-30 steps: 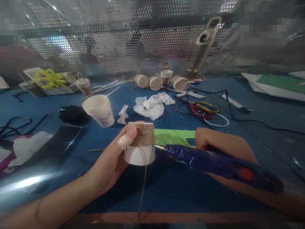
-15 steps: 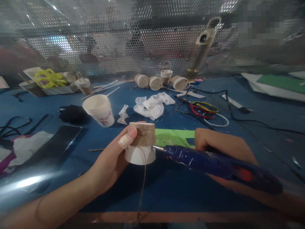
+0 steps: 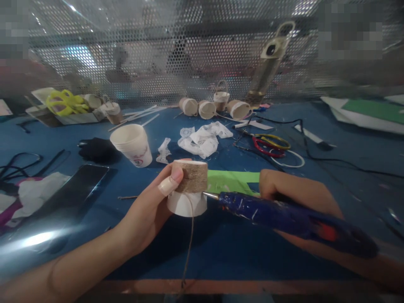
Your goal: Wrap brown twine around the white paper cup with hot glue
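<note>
My left hand (image 3: 151, 202), a bandage on its thumb, is closed around a small white paper cup (image 3: 186, 205). Rows of brown twine (image 3: 193, 176) wrap the cup's upper part, leaving a white band bare below. The loose twine end (image 3: 190, 244) hangs down toward the table's front edge. In my right hand (image 3: 290, 191) is a dark blue hot glue gun (image 3: 261, 210), its handle partly hiding the fingers. Its metal nozzle meets or nearly meets the cup just under the wound twine, on the right side.
Stacked paper cups (image 3: 131, 145), crumpled white lace (image 3: 205, 139) and green paper (image 3: 230, 181) lie beyond my hands. Scissors (image 3: 273, 145) and a black cable (image 3: 303, 139) are at right, a phone (image 3: 75, 189) at left. Twine-wrapped cups (image 3: 206, 109) and a bottle (image 3: 267, 63) stand near the mesh panel.
The cup and the glue gun nozzle have shifted very slightly right together. The cup's upper rim tips a little more into view. Both hands keep their hold.
</note>
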The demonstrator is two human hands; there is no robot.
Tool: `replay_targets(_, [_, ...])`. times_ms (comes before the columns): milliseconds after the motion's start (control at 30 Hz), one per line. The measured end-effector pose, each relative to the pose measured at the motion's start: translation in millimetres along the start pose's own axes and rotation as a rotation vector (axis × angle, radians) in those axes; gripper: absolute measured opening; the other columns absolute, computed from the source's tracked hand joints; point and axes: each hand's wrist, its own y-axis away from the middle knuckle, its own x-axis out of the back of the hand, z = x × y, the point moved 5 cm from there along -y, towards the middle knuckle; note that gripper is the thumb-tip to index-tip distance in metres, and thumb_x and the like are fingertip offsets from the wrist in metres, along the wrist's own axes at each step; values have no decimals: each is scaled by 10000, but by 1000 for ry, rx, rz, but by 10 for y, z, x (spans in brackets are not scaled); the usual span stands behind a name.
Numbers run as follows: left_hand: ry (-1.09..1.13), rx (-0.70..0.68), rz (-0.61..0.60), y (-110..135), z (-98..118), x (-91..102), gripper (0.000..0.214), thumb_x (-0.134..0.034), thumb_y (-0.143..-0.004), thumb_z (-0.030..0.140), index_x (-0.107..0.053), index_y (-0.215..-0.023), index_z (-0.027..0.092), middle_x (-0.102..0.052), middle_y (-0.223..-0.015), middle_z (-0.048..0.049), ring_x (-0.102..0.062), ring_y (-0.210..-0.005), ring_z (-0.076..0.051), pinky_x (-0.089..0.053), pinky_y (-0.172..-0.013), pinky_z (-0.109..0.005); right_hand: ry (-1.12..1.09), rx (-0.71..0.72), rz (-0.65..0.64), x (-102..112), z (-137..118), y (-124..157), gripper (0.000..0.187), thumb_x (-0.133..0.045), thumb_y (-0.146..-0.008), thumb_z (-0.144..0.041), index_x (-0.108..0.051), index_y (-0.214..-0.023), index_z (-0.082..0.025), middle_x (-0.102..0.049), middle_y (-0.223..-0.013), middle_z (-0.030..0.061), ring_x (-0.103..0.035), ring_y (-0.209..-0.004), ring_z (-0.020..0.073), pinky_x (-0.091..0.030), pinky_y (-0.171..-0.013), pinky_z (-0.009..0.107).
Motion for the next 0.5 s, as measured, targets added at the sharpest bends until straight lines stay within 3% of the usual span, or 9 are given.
replay_targets(100, [16,1,1,1,0,-2,345,-709,-928,476,-788,-1160,234,-777,-1072,-44,-696,-965,-222,-565,-818,-294,8,-30,9,4,-14,13,237,-548,-840,-187,-341,-751,-262,-492,-721,-64,-360,-544,116,-318,-571,292])
replay_targets(267, [64,7,26,-20,25,-17,336,-726,-915,465,-793,-1134,220,-801,-1070,-53,-720,-963,-229,-579,-821,-291,38,63,-8,7,50,9,236,-579,-774,-162,-368,-768,-268,-463,-682,-70,-380,-526,114,-272,-517,280])
replay_targets(367, [67,-2,45,-32,53,-14,328,-739,-907,452,-798,-1122,211,-804,-1089,-55,-721,-973,-225,-574,-806,-271,105,12,26,45,153,-20,223,-581,-790,-156,-389,-761,-266,-505,-691,-56,-423,-540,122,-293,-530,282])
replay_targets(500, [60,-36,30,-39,71,6,290,-730,-917,438,-803,-1116,241,-800,-1004,-38,-716,-933,-226,-564,-770,-273,165,7,-81,12,282,-77,158,-624,-879,-287,-469,-877,-261,-580,-703,-51,-497,-520,135,-312,-512,281])
